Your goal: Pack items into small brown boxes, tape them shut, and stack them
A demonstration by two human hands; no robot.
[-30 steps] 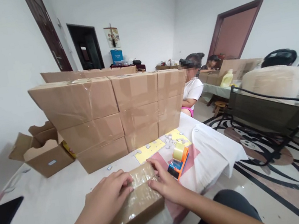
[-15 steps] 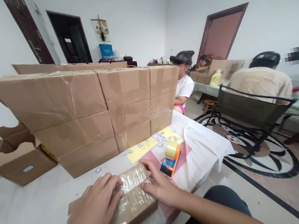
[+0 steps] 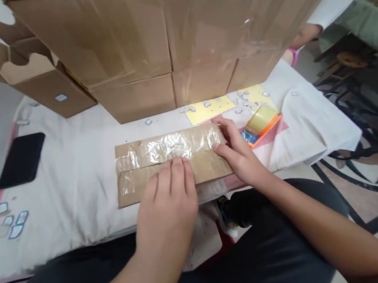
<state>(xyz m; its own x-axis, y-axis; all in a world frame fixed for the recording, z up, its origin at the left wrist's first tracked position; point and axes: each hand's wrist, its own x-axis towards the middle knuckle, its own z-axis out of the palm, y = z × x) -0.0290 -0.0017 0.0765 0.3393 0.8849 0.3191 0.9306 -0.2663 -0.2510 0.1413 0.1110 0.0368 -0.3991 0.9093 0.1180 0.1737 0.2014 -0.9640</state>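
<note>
In front of me on the cloth lies a flat cardboard box (image 3: 210, 164), with shiny clear tape running along its top. My left hand (image 3: 169, 198) rests on the near half of the lid, its fingers stretched out side by side and holding nothing. At the box's right end, my right hand (image 3: 238, 152) grips the edge, thumb on top and fingers at the far corner. Just beyond that hand is an orange tape dispenser (image 3: 269, 124) carrying a wide yellowish roll.
Taped cardboard boxes (image 3: 124, 36) form a stacked wall behind the work spot. An open carton (image 3: 45, 88) stands left, and a black phone-like slab (image 3: 21, 160) lies on the tablecloth (image 3: 79, 179). Another person's arm (image 3: 305, 35) shows at upper right.
My view has tilted down and left towards the table. The left hand has slid along to the near part of the lid; the right hand keeps to the box's right end.
</note>
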